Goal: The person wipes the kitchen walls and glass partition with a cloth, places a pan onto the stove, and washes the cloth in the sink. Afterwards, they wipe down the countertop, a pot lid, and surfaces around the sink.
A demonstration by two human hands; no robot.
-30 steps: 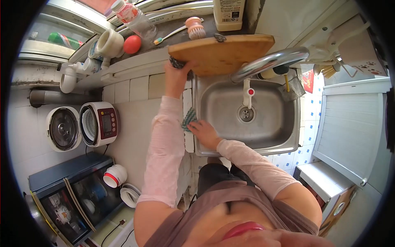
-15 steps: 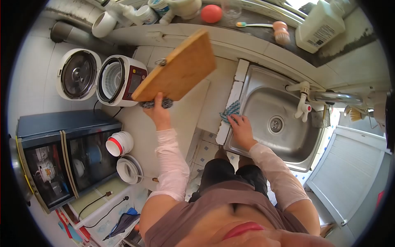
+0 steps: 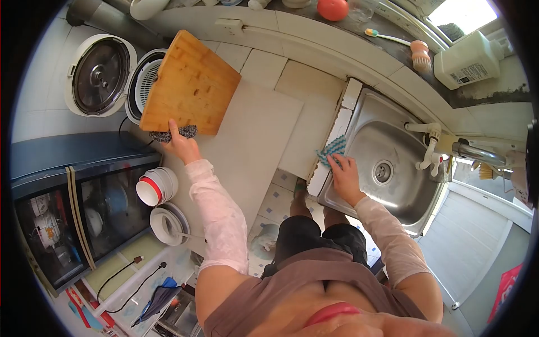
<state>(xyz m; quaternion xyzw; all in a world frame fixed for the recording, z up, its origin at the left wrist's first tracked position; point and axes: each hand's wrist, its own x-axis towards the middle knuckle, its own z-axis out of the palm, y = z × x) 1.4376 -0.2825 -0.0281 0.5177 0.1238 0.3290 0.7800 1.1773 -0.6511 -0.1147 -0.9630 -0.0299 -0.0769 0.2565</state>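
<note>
My left hand (image 3: 182, 147) is closed on the lower edge of a wooden cutting board (image 3: 193, 84), with a dark scouring pad (image 3: 188, 131) pinched against it. The board stands tilted over the counter at the left and hides much of the rice cooker (image 3: 135, 90). At the sink's left edge, my right hand (image 3: 347, 178) grips a blue-and-white striped cloth (image 3: 332, 149), which lies on the white tiled ledge (image 3: 323, 174). Whether the board touches the counter I cannot tell.
A steel sink (image 3: 404, 196) with a white tap (image 3: 431, 149) is on the right. Stacked bowls (image 3: 163, 182) stand near a dark glass-fronted cabinet (image 3: 84, 149). Along the back sill are a red ball-like object (image 3: 332, 8), a scrub brush (image 3: 420, 55) and a large bottle (image 3: 466, 62).
My left hand has carried the cutting board and scouring pad leftward, turning the board's broad face toward me. My right hand stays on the cloth by the sink. The camera view has shifted slightly.
</note>
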